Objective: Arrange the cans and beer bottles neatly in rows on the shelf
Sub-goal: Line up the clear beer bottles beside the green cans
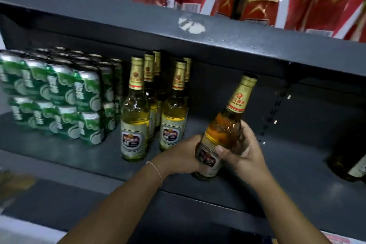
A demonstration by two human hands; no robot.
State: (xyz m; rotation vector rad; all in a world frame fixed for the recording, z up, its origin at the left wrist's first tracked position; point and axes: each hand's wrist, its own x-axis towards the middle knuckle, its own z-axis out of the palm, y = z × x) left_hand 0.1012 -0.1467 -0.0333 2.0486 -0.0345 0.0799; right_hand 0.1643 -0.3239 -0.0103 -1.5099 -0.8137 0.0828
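Amber beer bottle (223, 130) tilted btwn both hands, L hand (185, 154) gripping label, R hand (242, 148) wrapped round body, base on shelf (287, 174)

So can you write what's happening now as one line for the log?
step: placing bottle | left hand: holds bottle | right hand: holds bottle | bottle: tilted, base on shelf | cans: stacked left

left hand (185, 154): fingers curled round lower beer bottle (221, 130) | right hand (240, 148): grips its right side, thumb across front
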